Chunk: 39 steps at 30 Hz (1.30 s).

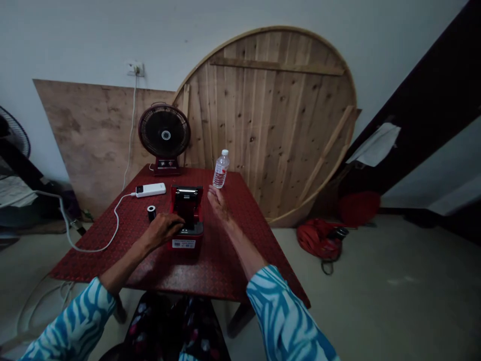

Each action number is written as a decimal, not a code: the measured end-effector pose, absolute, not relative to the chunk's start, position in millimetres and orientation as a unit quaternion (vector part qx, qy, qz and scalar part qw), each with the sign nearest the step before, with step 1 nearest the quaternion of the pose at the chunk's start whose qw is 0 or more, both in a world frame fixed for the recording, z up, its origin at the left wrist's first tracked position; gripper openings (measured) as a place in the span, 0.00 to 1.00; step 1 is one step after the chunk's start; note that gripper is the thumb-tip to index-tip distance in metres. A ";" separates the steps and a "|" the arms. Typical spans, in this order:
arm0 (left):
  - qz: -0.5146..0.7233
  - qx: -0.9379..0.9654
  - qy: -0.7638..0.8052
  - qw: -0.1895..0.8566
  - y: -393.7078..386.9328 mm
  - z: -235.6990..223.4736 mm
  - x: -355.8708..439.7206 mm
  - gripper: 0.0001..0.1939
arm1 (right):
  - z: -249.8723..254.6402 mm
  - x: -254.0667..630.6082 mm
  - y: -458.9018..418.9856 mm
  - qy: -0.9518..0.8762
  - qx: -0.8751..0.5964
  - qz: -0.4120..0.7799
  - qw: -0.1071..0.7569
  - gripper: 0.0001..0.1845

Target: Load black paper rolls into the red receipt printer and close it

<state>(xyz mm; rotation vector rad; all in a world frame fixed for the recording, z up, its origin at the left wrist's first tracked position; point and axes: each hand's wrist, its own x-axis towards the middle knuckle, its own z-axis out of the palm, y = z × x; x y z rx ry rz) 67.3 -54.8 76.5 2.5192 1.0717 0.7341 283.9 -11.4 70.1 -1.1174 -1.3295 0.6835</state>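
Observation:
A small red and black label printer (185,229) stands on the table with its lid raised and its inside showing. My left hand (168,228) is curled over the printer's left front edge, the fingertips at the opening; whether they touch anything inside is hidden. To the right of the printer, my right hand (220,204) is held with its fingers stretched out and nothing in it. Just beyond those fingers is a clear plastic bottle (220,173) with a white cap. A small dark roll (151,213) with a pale end stands upright left of the printer.
A white power bank (151,190) with a white cable lies on the red patterned table (225,271). Behind it stands a dark red fan (165,135). A round wooden tabletop (270,125) leans on the wall. A red bag (319,238) lies on the floor at right.

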 end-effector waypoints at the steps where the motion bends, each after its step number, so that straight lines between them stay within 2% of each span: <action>1: 0.260 0.885 0.365 0.128 -54.5 76.0 67.4 0.12 | 74.3 279.7 -0.3 -0.575 -0.481 0.289 0.595 0.22; 5: 0.231 0.896 0.378 0.041 -56.9 76.5 67.0 0.11 | 70.9 273.9 2.2 -0.590 -0.477 0.272 0.592 0.20; 9: 0.199 0.896 0.396 -0.018 -62.9 78.2 67.9 0.11 | 57.2 281.4 -28.0 -0.660 -0.446 0.198 0.571 0.18; 14: 0.243 0.881 0.399 -0.082 -69.3 74.2 67.6 0.09 | 38.2 284.5 -52.7 -0.727 -0.432 0.110 0.522 0.17; 18: 0.276 0.876 0.393 -0.048 -69.6 73.1 61.7 0.10 | 21.3 283.1 -62.0 -0.724 -0.440 0.107 0.520 0.18; 21: 0.299 0.862 0.409 -0.024 -68.0 71.7 55.1 0.16 | 15.7 281.4 -65.6 -0.712 -0.449 0.114 0.528 0.19; 33: 0.268 0.857 0.441 -0.008 -74.2 53.8 48.1 0.27 | 2.7 276.6 -72.6 -0.682 -0.469 0.127 0.547 0.22; 37: 0.322 0.845 0.424 0.057 -75.8 43.0 47.9 0.26 | 0.5 273.6 -72.9 -0.670 -0.465 0.153 0.559 0.22; 39: 0.370 0.814 0.434 0.108 -79.0 32.5 48.5 0.31 | -4.4 269.4 -72.3 -0.640 -0.472 0.187 0.577 0.22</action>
